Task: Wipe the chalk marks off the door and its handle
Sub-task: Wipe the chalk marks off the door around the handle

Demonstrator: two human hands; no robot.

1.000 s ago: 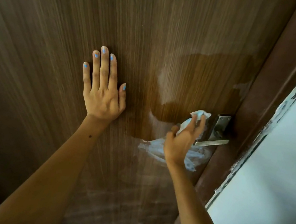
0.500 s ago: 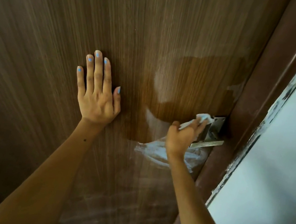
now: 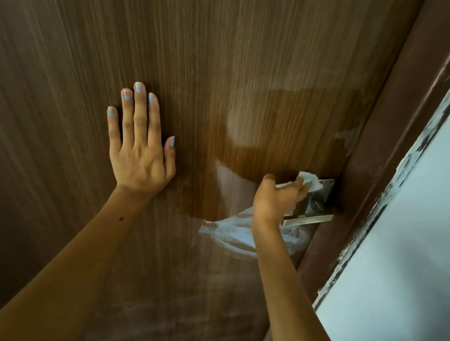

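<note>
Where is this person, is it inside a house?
Probably a doorway indoors, maybe in a home. There's a brown wooden door with a metal handle, a dark door frame, and a pale painted wall beside it.

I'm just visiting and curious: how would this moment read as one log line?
left hand: flat on door | right hand: presses cloth at handle | chalk smear: below handle

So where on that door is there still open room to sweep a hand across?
Free: the wide panel above the left hand, and the strip between it and the right hand. Crowded: around the handle, where that hand holds the cloth beside the frame.
</note>
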